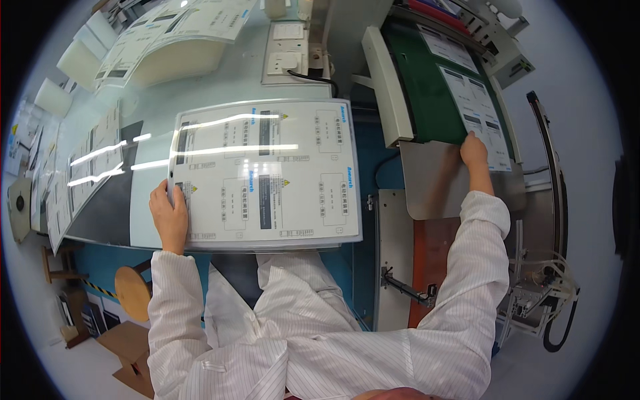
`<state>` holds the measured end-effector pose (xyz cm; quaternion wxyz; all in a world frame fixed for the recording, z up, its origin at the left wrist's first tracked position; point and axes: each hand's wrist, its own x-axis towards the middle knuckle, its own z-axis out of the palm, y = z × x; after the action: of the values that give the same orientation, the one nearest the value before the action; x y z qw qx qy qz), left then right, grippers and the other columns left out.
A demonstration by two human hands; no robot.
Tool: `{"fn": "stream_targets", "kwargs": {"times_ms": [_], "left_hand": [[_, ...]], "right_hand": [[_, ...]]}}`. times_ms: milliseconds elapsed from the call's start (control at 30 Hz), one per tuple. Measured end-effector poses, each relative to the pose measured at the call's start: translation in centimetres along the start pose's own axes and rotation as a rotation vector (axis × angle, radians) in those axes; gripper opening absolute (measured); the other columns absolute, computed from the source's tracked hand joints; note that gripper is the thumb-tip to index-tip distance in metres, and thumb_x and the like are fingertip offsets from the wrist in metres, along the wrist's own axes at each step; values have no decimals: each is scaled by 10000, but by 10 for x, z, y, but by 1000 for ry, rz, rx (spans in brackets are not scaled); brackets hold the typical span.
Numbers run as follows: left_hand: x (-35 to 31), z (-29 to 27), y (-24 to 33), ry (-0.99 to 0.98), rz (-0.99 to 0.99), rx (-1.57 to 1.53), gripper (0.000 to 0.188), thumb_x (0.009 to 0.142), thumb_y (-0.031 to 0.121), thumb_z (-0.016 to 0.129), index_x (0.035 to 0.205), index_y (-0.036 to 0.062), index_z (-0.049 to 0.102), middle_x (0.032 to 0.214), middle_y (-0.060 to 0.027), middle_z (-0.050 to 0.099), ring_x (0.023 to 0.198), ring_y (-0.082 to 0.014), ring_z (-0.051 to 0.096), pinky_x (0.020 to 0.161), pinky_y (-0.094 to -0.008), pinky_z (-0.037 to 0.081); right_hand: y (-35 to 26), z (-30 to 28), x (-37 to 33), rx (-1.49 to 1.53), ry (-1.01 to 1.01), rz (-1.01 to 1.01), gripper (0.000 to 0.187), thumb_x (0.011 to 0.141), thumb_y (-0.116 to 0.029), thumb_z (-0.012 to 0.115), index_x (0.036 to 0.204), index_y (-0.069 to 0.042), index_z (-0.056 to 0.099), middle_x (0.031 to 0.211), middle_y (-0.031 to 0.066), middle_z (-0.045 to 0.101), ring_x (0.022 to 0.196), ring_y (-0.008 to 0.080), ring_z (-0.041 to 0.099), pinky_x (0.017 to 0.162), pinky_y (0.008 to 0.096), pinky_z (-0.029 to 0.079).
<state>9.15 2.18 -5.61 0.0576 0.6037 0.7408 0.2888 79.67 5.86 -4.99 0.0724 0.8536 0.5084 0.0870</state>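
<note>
A stack of white printed sheets [293,167] with a glossy top lies in front of me at the table's near edge. My left hand [170,215] rests at its left edge, thumb on the stack's margin and fingers stretched beside it. To the right, a printed sheet [481,110] lies on a green conveyor belt [417,93], its near end over a metal plate [433,180]. My right hand [475,157] is closed at this sheet's left edge, near its front end. The fingertips there are partly hidden. Another printed sheet [447,48] lies farther up the belt.
More printed sheets [93,163] curve over the table's left side, and others lie on a pale stack [177,63] at the back. A socket panel [287,53] with a black cable stands behind my stack. A machine frame [383,87] borders the belt. A wooden stool [133,293] stands lower left.
</note>
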Motion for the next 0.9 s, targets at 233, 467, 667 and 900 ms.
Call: {"fn": "stream_targets", "kwargs": {"times_ms": [233,467,667,900], "left_hand": [[2,7,0,61,85,4,343,911,220,547,1156,-20,567,1129,-207,567,1047,-364,523,927,-427,413],[1,6,-6,148,91,-7,343,876,236,573,1123,-1,584,1080,-192,582,1001,-364,534,874,-452,432],[-4,3,-6,150,46,10,352,875,248,563,1123,-1,582,1061,-182,583,989,-349,539,870,-450,433],[-12,-11,-4,310,164,-266,293,890,196,554,1098,-5,600,1036,-151,603,1024,-305,524,917,-400,412]], "right_hand": [[26,24,-12,-50,199,30,209,847,-47,547,1051,-16,579,972,213,669,918,412,639,772,484,518],[11,30,-50,22,303,101,263,861,-62,507,1098,-25,615,988,198,680,890,406,648,756,491,513],[-56,2,-142,290,424,-95,284,931,-74,454,1149,-8,624,1066,216,665,954,384,643,807,440,516],[-174,-83,-261,718,617,-487,286,947,-42,500,1206,23,603,1129,220,647,1013,349,645,881,393,506]]}}
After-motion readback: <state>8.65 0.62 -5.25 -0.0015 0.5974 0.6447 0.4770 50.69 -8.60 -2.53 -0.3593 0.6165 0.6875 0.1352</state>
